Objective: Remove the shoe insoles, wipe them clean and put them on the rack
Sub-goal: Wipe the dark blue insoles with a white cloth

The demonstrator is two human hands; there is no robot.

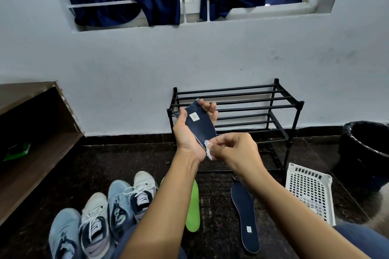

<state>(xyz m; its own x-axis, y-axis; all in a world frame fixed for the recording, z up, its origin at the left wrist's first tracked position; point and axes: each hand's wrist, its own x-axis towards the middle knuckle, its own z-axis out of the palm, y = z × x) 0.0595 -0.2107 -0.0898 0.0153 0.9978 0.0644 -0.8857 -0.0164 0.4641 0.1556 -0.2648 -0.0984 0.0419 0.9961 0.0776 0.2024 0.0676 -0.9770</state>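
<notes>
Behind left forearm (168, 206), green insole (192, 212) partly hidden

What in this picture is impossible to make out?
Head view, green insole: partly hidden behind the left forearm.
Head view, shoes: nearest ones cut off by the bottom edge.
Head view, held navy insole in the left hand: white label too small to read.
Head view, bin: cut by the right edge.

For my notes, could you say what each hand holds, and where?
Left hand grips the navy insole by its middle; right hand pinches a white wipe.
</notes>
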